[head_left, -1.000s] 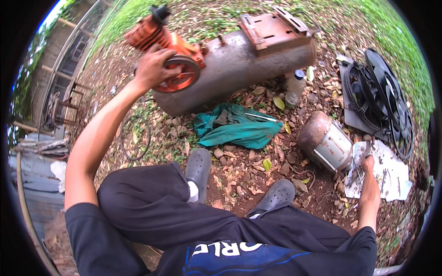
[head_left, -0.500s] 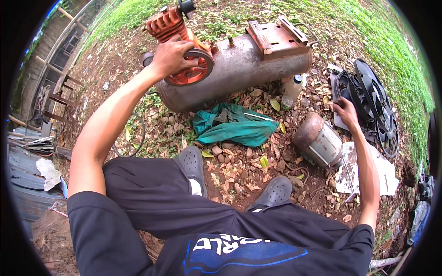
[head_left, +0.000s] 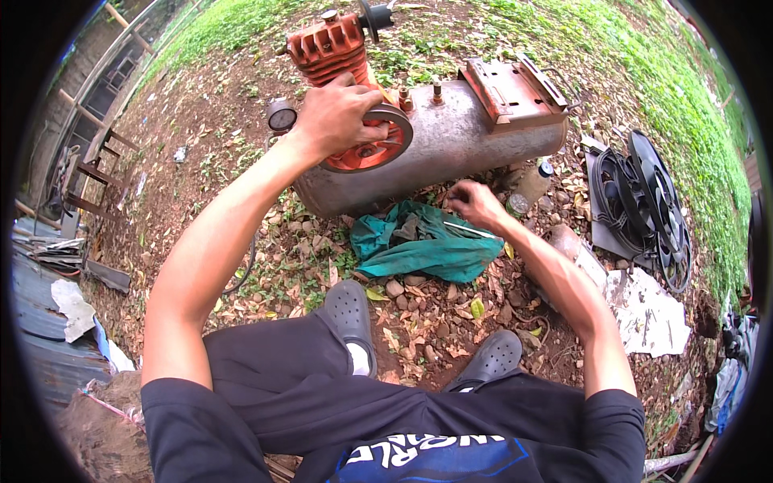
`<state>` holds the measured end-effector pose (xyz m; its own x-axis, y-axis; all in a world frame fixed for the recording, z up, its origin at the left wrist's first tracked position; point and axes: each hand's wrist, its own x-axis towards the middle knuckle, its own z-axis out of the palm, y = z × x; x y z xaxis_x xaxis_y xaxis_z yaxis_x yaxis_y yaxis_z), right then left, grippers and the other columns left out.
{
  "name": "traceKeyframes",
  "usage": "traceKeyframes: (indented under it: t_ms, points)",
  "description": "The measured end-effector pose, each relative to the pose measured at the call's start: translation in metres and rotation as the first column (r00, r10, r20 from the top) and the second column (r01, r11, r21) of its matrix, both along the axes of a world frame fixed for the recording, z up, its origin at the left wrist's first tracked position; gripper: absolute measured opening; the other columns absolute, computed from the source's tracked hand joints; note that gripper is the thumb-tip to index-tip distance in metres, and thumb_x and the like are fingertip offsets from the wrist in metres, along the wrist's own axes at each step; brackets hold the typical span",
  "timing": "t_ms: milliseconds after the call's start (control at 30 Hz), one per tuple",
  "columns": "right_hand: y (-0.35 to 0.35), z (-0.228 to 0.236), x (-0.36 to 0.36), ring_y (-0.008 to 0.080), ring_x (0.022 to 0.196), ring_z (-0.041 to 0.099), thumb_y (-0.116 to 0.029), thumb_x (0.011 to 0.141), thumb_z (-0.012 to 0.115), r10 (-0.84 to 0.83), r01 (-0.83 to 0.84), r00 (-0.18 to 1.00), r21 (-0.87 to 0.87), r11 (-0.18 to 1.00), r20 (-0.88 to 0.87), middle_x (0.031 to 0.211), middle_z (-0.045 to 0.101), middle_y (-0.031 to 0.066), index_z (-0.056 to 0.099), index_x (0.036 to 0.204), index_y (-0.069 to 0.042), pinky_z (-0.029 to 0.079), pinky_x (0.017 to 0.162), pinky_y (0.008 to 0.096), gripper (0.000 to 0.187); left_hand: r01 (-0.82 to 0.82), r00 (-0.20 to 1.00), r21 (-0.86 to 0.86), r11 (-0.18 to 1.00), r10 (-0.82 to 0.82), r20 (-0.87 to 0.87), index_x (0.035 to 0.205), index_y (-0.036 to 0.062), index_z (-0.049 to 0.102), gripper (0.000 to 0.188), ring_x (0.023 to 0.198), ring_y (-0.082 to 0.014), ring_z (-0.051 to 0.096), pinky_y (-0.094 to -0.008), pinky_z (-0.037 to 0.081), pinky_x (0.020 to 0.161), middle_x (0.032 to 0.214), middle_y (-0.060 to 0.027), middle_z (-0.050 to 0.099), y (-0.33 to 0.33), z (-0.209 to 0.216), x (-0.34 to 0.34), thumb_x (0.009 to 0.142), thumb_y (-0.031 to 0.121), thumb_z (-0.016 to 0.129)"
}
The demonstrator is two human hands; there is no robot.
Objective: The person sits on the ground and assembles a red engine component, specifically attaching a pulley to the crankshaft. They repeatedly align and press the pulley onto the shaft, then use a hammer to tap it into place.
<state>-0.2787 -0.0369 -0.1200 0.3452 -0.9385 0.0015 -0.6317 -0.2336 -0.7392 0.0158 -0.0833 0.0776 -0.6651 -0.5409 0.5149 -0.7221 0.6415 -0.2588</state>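
Observation:
My left hand (head_left: 340, 117) is closed around the upper rim of the orange-red pulley wheel (head_left: 385, 153), its fingers hooked over toward the spokes. That wheel belongs to a finned, orange-red compressor pump (head_left: 328, 50) mounted on a long, rusty grey air tank (head_left: 451, 121). Over the far right end of a crumpled green cloth (head_left: 435, 258) hovers my right hand (head_left: 479, 205), its fingers curled inward. Whether anything small is inside them is hidden. Just beyond the right hand stands a clear bottle with a dark cap (head_left: 534, 181), near the tank's underside.
An electric motor (head_left: 570, 241) lies partly hidden under my right forearm. Black fan parts (head_left: 640, 201) lie at the right, with a white sheet (head_left: 648, 314) nearer. A round gauge (head_left: 282, 117) sits left of the pump. Leaves and stones cover the ground; corrugated metal (head_left: 40, 330) lies left.
My right hand has swung left from beside the fan parts to above the green cloth, its forearm now crossing the motor. My left hand keeps hold of the pulley wheel; the whole view has shifted.

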Motion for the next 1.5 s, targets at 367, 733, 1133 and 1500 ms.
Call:
traceKeyframes:
  t_ms: [367,733,1133,1500]
  points:
    - [-0.169,0.152,-0.116,0.0162,0.078,0.07,-0.026,0.086,0.071,-0.446,0.412,0.871,-0.189,0.891,-0.206,0.095,0.074,0.0134,0.069,0.112,-0.003,0.055,0.076,0.0335,0.034,0.042,0.998,0.039,0.998,-0.04,-0.047,0.087,0.0155,0.071,0.031,0.082,-0.0206,0.062,-0.038,0.057,0.062,0.08,0.0,0.069,-0.005,0.004,-0.007,0.069,0.04,0.077]
    - [-0.196,0.1,-0.114,0.032,0.097,0.069,-0.022,0.087,0.067,-0.475,0.34,0.858,-0.477,0.81,-0.196,0.104,0.072,0.0165,0.07,0.111,-0.005,0.052,0.089,0.0408,0.029,-0.006,1.0,0.073,0.997,0.007,-0.023,0.086,0.0123,0.07,0.029,0.08,-0.0204,0.062,-0.0373,0.055,0.063,0.077,0.0002,0.068,-0.001,0.004,-0.002,0.07,0.035,0.077]
    - [-0.187,0.08,-0.109,0.0367,0.099,0.067,-0.027,0.09,0.066,-0.586,0.499,0.81,-0.569,0.653,0.038,0.108,0.068,0.0199,0.072,0.11,-0.009,0.053,0.089,0.0446,0.028,-0.06,0.996,0.074,0.995,0.055,0.072,0.09,0.0076,0.07,0.035,0.085,-0.0217,0.064,-0.0372,0.056,0.068,0.08,-0.0024,0.068,0.005,0.012,-0.012,0.07,0.035,0.079]
    - [-0.19,0.067,-0.117,0.0388,0.091,0.069,-0.032,0.097,0.058,-0.569,0.5,0.815,-0.628,0.597,0.108,0.102,0.069,0.0203,0.07,0.112,-0.007,0.055,0.082,0.0469,0.032,-0.034,0.993,0.026,0.999,0.031,0.117,0.093,0.0045,0.068,0.036,0.085,-0.0246,0.064,-0.0389,0.055,0.07,0.081,-0.006,0.068,0.006,0.013,-0.017,0.072,0.032,0.079]
